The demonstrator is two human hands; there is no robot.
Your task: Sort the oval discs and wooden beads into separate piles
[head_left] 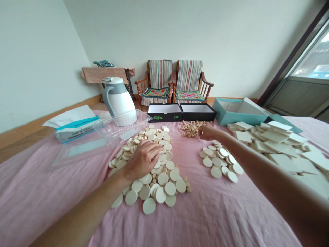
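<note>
My left hand [144, 158] lies palm down on a big heap of cream round discs [154, 171] mixed with small wooden beads, its fingers curled over the discs. My right hand [206, 132] reaches far forward to the pile of small wooden beads [191, 128], fingers pinched together at the pile's right edge; what they hold is hidden. Under my right forearm lies a smaller group of round discs [221, 163].
The table wears a pink cloth [205, 212]. Cream square tiles [280, 147] cover the right side. Two black open boxes [180, 112] and a teal box [236, 111] stand at the back. A white jug [119, 101], clear tray and tissue pack [75, 125] sit left.
</note>
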